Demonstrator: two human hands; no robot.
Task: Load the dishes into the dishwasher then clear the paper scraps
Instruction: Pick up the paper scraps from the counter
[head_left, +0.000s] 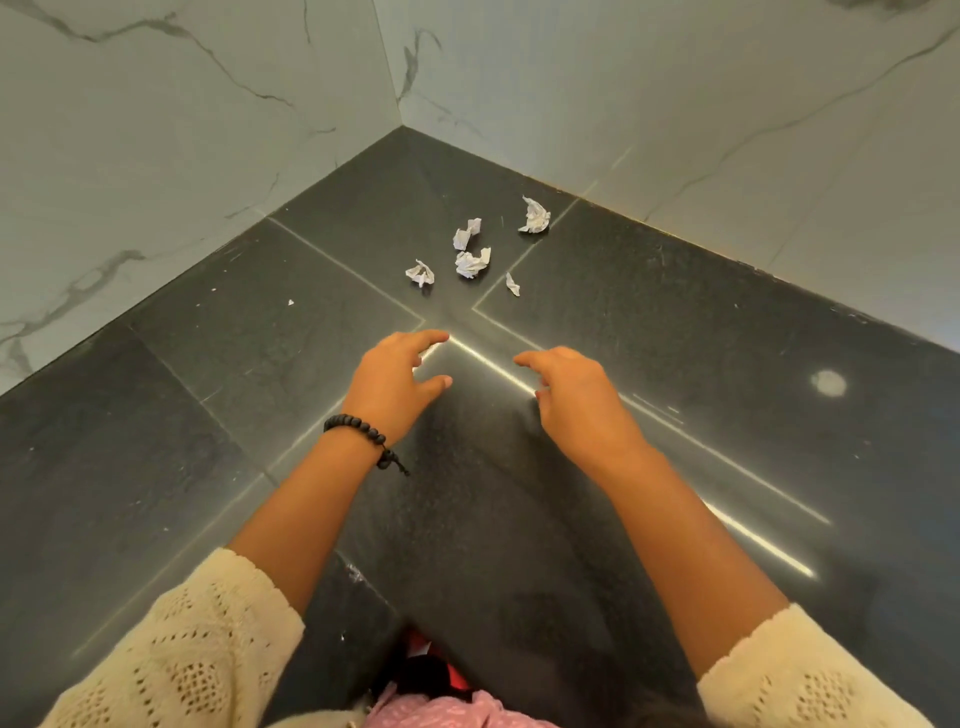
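Note:
Several crumpled white paper scraps lie on the dark stone floor near the corner: one at the far right (535, 216), one in the middle (472, 262), one at the left (421, 273), among others. My left hand (395, 376), with a black bead bracelet on its wrist, hovers short of the scraps with fingers loosely spread and holds nothing. My right hand (571, 387) hovers beside it, fingers relaxed and empty. No dishes or dishwasher are in view.
Two white marble walls (675, 104) meet in a corner behind the scraps. The dark floor tiles (208, 415) have bright grout lines. A tiny white speck (291, 302) lies left of the scraps. Cream knit sleeves cover both of my forearms at the bottom.

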